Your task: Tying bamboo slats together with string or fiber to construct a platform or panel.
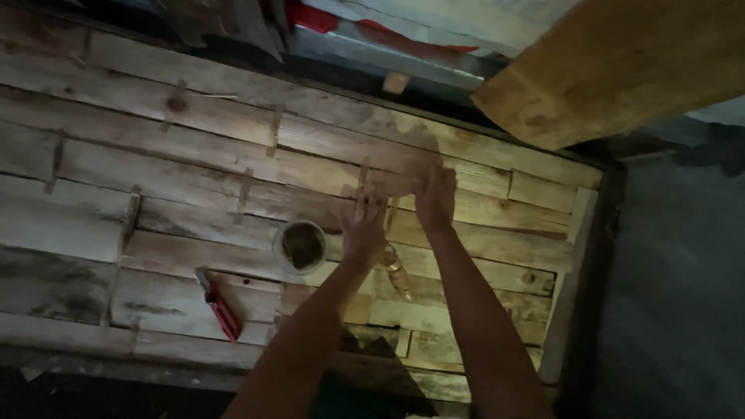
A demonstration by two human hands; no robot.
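In the head view, the left hand (pixel 363 225) and the right hand (pixel 436 195) are both raised over the wooden plank panel (pixel 194 147), fingers stretched and a little apart, holding nothing. A small round bowl (pixel 299 247) stands just left of the left hand. A red tool (pixel 218 306) lies lower left, and a small bottle (pixel 396 273) lies between the forearms.

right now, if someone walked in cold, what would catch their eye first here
Two bare arms reach up the middle, the left hand and right hand pressed on a patchwork wooden panel under warm light. Beside the left hand sits a round container of dark stuff, with a red tool lower left. A pale plank juts in top right.
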